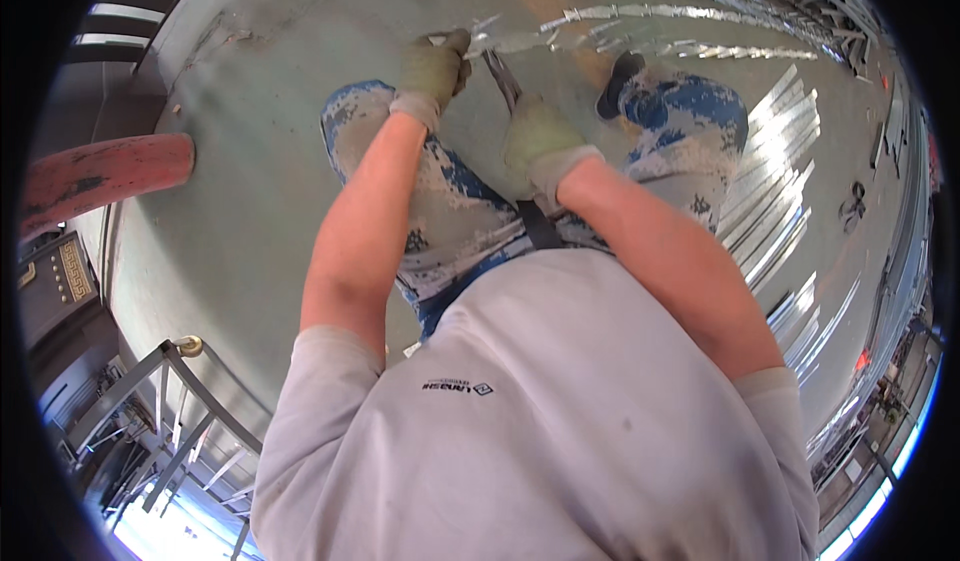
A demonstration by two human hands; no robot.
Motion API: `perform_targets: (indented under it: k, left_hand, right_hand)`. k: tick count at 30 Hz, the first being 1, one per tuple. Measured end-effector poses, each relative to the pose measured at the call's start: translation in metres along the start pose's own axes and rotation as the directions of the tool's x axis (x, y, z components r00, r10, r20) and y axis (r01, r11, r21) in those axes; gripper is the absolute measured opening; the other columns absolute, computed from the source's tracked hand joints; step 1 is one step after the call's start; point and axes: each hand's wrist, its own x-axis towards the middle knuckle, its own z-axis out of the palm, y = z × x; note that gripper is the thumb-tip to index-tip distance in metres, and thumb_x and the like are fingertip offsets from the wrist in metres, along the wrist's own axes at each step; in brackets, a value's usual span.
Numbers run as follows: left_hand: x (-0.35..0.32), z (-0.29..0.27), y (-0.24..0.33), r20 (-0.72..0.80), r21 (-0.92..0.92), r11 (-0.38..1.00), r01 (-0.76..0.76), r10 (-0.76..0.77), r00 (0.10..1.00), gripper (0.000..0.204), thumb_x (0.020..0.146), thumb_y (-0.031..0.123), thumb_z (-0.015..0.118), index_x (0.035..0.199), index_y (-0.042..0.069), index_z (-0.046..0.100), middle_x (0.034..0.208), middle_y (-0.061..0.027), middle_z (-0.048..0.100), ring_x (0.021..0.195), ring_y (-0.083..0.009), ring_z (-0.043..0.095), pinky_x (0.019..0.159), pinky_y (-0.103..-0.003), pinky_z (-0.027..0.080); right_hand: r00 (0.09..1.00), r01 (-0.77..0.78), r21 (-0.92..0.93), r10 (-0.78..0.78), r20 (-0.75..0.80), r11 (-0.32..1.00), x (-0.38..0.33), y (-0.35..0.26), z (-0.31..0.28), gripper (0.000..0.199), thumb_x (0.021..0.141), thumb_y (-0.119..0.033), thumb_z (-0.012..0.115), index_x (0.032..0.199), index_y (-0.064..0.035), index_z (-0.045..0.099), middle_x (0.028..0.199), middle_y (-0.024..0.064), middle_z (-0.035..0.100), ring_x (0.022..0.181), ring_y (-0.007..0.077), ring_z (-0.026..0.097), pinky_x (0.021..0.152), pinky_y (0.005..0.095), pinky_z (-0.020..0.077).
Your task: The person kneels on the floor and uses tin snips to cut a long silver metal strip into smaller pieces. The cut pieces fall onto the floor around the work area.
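Note:
My left hand [430, 73], in a pale green work glove with dark, soiled fingers, is closed at the left end of a shiny spiked metal strip [525, 41]. Its fingers hide most of what they grip. Just right of it, my gloved right hand [541, 139] is wrapped round the handles of a pair of pliers [503, 83]. The pliers' jaws point up toward the strip, near the left hand's fingertips; whether they touch the metal cannot be told. From there the strip runs off to the right, low over the floor.
Several more spiked strips [690, 16] lie across the far right floor. Beside my right knee is a fanned stack of flat metal strips [770, 181]. A worn red tube [110, 181] juts in from the left. A metal frame with a caster [188, 346] stands at lower left.

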Motion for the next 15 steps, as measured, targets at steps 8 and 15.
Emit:
perform_targets:
  k: [8,15]
  left_hand:
    - [-0.016,0.004,0.016,0.094,-0.035,0.999,-0.014,0.017,0.995,0.041,0.107,0.036,0.07,0.114,-0.005,0.071,0.076,-0.0114,0.071,0.059,-0.022,0.065,0.056,-0.037,0.052]
    - [-0.013,-0.002,0.011,0.274,-0.041,0.997,0.067,-0.053,0.96,0.058,0.116,0.049,0.052,0.124,-0.005,0.071,0.083,-0.016,0.076,0.068,-0.0249,0.073,0.063,-0.038,0.059]
  right_hand:
    - [0.996,-0.067,0.036,0.065,0.054,0.997,-0.006,0.004,-0.014,0.054,0.097,-0.024,0.07,0.145,-0.0024,0.059,0.145,0.0282,0.066,0.133,0.0463,0.067,0.111,0.0518,0.0555]
    - [0.991,-0.071,0.097,0.059,0.118,0.993,-0.003,0.017,-0.014,0.046,0.094,-0.018,0.063,0.136,-0.0009,0.064,0.134,0.0283,0.071,0.13,0.0466,0.067,0.11,0.0512,0.0534]
